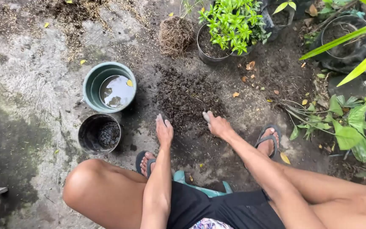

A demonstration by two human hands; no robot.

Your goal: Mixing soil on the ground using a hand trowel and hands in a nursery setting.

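A flat patch of dark loose soil (187, 99) is spread on the concrete ground in front of me. My left hand (164, 129) rests at its near left edge, fingers straight and held together, palm down on the soil. My right hand (217, 124) presses on the near right edge, fingers pointing left into the soil. Neither hand holds anything. I sit low with knees apart and my feet in dark flip-flops (268, 140) on either side.
A green bucket of water (109, 87) and a black pot with some soil (99, 134) stand at left. A bare root ball (176, 35) and a potted green plant (233, 25) sit beyond the soil. More pots and leafy plants (348, 123) crowd the right.
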